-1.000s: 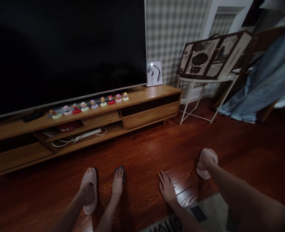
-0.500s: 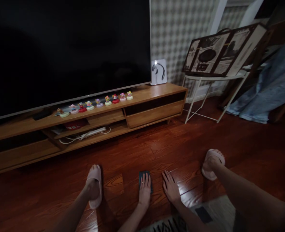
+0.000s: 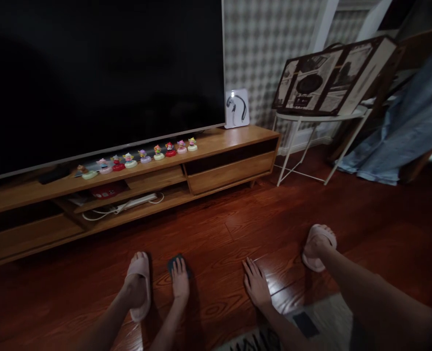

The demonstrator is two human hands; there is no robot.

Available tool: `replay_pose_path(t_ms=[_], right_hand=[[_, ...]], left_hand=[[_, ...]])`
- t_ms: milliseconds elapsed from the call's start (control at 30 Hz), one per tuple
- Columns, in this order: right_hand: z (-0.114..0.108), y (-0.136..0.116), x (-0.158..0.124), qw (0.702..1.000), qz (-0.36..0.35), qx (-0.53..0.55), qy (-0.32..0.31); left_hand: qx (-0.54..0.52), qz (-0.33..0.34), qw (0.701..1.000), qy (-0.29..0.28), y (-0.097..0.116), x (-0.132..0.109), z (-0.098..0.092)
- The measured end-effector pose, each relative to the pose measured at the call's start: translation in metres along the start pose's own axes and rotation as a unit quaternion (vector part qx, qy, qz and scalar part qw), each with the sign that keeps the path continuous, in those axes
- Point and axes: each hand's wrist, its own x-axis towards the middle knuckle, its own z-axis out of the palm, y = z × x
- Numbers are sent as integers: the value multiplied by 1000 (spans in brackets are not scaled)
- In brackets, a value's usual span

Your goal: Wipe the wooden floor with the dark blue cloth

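Observation:
My left hand (image 3: 180,281) lies flat, fingers stretched out, on top of a small dark green-blue cloth (image 3: 172,265) on the wooden floor, just right of my left foot. The cloth looks folded; its middle is hidden beneath my fingers. Empty and open, my right hand (image 3: 257,285) rests on the floor with its fingers spread, near a bright reflection. A stretch of bare reddish floor (image 3: 216,278) separates the two hands.
My feet, in pink slippers (image 3: 143,285), stand on either side. Ahead is a low wooden TV stand (image 3: 234,173) with several small figurines (image 3: 129,160). A white-legged table (image 3: 292,146) bears a suitcase (image 3: 311,85). A patterned mat (image 3: 322,312) lies near my right arm.
My left hand has slid left across the floor with the cloth beneath it, towards my left foot. My right hand stays in place on the floor. The view has shifted slightly.

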Motion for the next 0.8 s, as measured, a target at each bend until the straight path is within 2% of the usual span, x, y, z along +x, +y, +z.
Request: replay_pose_path(t_ms=[67,167,200,267,300,367,433,533,667,733,800], right_hand=[[-1,0,0,1000,1,0,-1],[-1,1,1,1000,-2,0,-8],[-1,1,1,1000,-3,1,-10],[0,2,0,1000,-1,3,-11],[0,2,0,1000,1,4,-10],[1,3,0,1000,2,4,-9],[2,3,0,1000,3,5,-10],[2,2,0,1000,8,9,-11],[2,2,0,1000,11,20,-10],[2,2,-1,1000,13,24,-13],[3,2,-1,999,12,27,-16]], left_hand=[[-22,12,999,-21,50,-2,19],[-38,42,998,-41,140,3,60],[-37,45,997,-46,163,5,72],[-23,70,996,-49,190,10,92],[-14,90,995,-45,192,13,98],[7,125,992,-33,173,21,99],[19,108,994,-26,132,28,86],[-15,-30,999,-32,48,30,48],[-12,-98,995,-24,-60,10,-10],[-17,-113,993,-24,-99,-1,-31],[-36,-114,992,-25,-124,-5,-43]])
